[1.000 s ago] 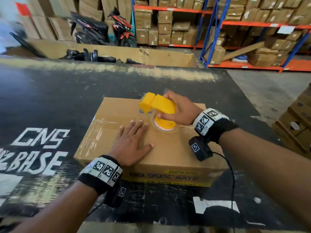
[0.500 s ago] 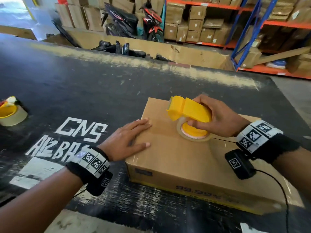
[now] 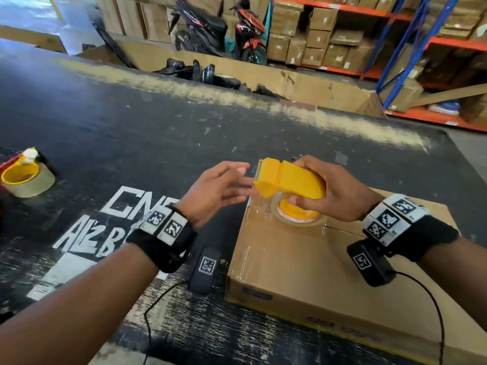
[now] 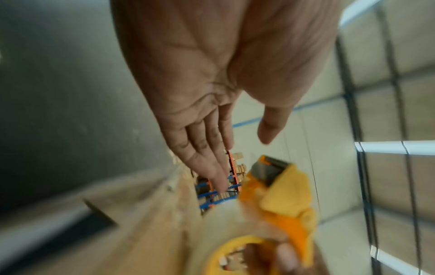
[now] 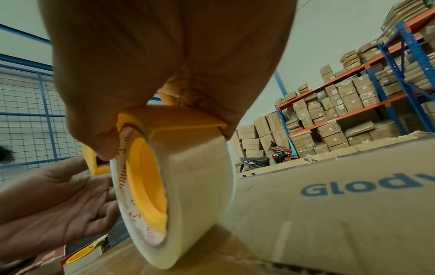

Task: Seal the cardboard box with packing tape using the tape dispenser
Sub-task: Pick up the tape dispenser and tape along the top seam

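A flat cardboard box (image 3: 303, 262) lies on the black table (image 3: 131, 122), with clear tape along its top seam. My right hand (image 3: 340, 191) grips the yellow tape dispenser (image 3: 290, 177) at the box's far left corner; its tape roll (image 3: 297, 217) rests on the box top. In the right wrist view the roll (image 5: 188, 195) stands on the cardboard box (image 5: 329, 204). My left hand (image 3: 218, 188) hovers open just left of the dispenser's cutter end, fingers extended toward it. The left wrist view shows the left hand's fingers (image 4: 204, 148) straight, near the blurred dispenser (image 4: 282, 195).
A second tape roll with a yellow core (image 3: 26, 180) sits at the table's left edge. White lettering (image 3: 118, 222) marks the table. Behind it are a long cardboard panel (image 3: 263, 75), parked scooters (image 3: 218, 25) and shelves of boxes (image 3: 342, 35).
My left hand has lifted off the box top and moved up to the dispenser's front end. The dispenser has travelled to the box's left end. The view has shifted left.
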